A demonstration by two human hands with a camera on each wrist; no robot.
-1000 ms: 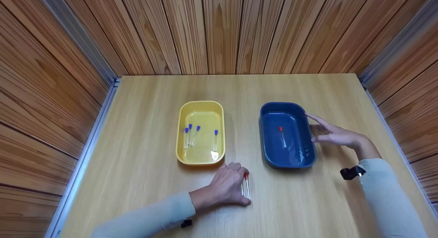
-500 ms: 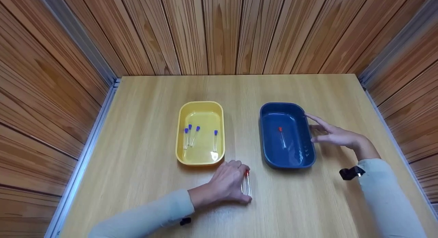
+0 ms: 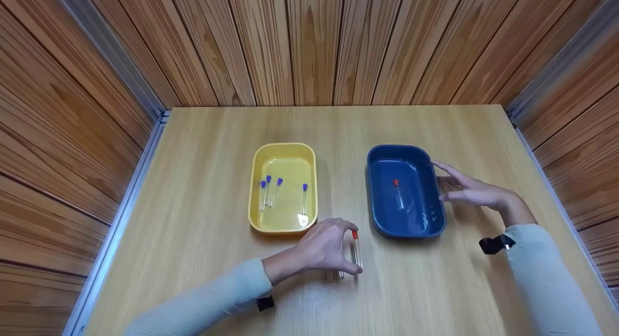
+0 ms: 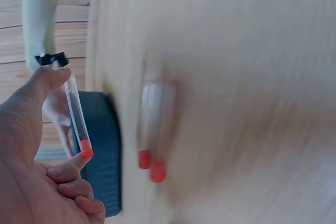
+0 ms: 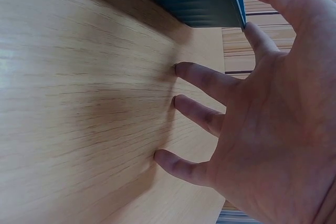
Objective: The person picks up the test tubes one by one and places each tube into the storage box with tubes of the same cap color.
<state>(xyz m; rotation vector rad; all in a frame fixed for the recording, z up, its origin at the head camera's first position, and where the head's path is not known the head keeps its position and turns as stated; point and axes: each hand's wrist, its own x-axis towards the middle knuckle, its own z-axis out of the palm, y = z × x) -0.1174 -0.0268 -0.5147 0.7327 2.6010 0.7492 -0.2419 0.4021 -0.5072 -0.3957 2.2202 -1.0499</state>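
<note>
My left hand pinches a clear test tube with a red cap between thumb and forefinger, the thumb at its bottom and the finger at the cap. In the left wrist view, two more red-capped tubes lie side by side on the table below, mostly hidden by the hand in the head view. My right hand touches the right side of the blue tray with thumb and forefinger. Its other fingertips rest on the table. One red-capped tube lies inside that tray.
Left of the blue tray stands a yellow tray, holding several tubes with purple caps. Both are on a light wooden table, bounded by wood-plank walls at the back and sides.
My left hand has lifted a red-capped tube and moved slightly right and away from me, leaving the other two behind. The right hand and both trays stay in place.
</note>
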